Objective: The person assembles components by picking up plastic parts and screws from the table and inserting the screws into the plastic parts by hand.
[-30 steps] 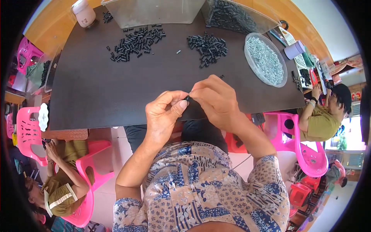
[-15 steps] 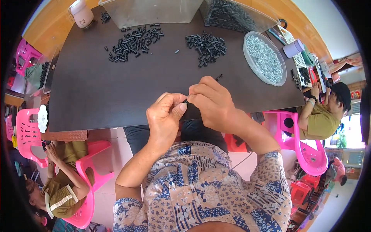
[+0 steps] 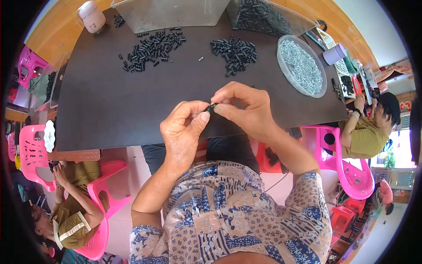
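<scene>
Above the near edge of the dark table, my two hands meet over a small black plastic part [image 3: 211,107]. My left hand [image 3: 181,126] pinches it between thumb and forefinger. From the other side, the thumb and forefinger of my right hand [image 3: 247,105] close on its right end. A light speck shows at that end, too small to name. Beyond my hands lie two heaps of similar short black tubular parts, a wide left heap [image 3: 154,49] and a tighter right heap [image 3: 234,53]. One tiny silvery pin [image 3: 201,58] lies between the heaps.
To the right stands a round clear tub [image 3: 281,66] of small silvery metal pins [image 3: 301,67]. Two clear bins [image 3: 171,17] line the back, the right one holding black parts. A pink flask [image 3: 91,17] and a lilac cup [image 3: 334,54] flank them. People sit at both sides.
My right hand has turned and its fingers have opened out from a bunched grip to a thumb-and-forefinger pinch. The black part now shows more, slightly higher up.
</scene>
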The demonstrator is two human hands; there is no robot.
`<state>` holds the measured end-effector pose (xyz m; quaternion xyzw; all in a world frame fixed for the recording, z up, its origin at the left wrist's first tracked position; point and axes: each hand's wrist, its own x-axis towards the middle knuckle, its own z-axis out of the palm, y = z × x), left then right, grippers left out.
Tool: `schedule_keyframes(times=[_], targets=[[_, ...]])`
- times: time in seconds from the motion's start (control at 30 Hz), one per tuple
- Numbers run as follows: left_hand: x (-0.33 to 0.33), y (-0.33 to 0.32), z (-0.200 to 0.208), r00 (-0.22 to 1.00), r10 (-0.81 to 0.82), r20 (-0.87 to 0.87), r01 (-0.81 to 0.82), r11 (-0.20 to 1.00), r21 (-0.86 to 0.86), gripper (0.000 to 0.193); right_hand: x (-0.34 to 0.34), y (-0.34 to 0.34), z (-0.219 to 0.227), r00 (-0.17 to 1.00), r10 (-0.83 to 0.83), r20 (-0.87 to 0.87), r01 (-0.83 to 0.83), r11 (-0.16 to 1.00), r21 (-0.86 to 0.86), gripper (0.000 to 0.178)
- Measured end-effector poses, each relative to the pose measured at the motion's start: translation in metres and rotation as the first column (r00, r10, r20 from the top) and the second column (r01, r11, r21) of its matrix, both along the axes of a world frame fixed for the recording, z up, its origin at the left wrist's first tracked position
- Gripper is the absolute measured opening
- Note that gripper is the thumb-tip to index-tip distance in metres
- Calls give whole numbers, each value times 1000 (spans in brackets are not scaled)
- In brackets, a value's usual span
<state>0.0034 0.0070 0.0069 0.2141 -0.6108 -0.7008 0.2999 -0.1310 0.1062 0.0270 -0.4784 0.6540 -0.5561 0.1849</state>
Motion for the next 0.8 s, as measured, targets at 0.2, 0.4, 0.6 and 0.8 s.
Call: schedule_keyframes(times=[0.2, 0.4, 0.6, 0.8], targets=[[-1, -3, -2, 998, -10, 55, 14, 997, -74, 11, -7, -4, 3, 898, 33, -439, -71, 995, -71, 14], [1, -4, -3, 998, 46, 45, -27, 934, -356, 12, -4, -11, 11, 793, 87, -602, -180, 979, -96, 14], [3, -10, -1, 995, -28, 97, 45, 983, -175, 13, -9, -17, 5, 777, 164, -607, -254, 965, -64, 14], [4, -13, -8, 998, -61, 9, 59, 988, 143, 14, -2, -12, -1, 996, 53, -66, -50, 998, 38, 15]])
